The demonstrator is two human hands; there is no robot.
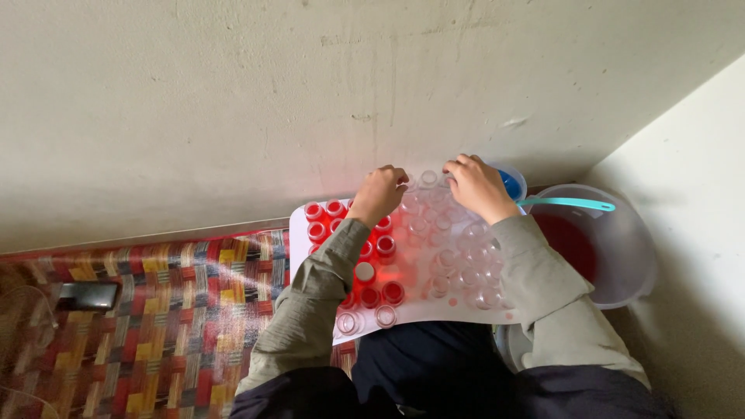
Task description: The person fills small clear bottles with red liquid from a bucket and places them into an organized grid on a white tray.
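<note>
Both hands — left hand (378,194), right hand (477,186) — fingers curled over small cups (434,233); grasp and count unclear.

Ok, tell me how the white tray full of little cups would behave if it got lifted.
The white tray looks thin and flat, so it would probably flex. It carries many small cups: red-filled cups on one side, clear cups on the other, so it is likely unevenly weighted. The cups stand loose and could easily tip or spill.

Small clear plastic cups (458,264) crowd a white flat board (299,256) beneath both hands, red-filled cups (371,297) under the left hand (380,192), a translucent round tub (621,256) right of the right hand (477,186).
</note>
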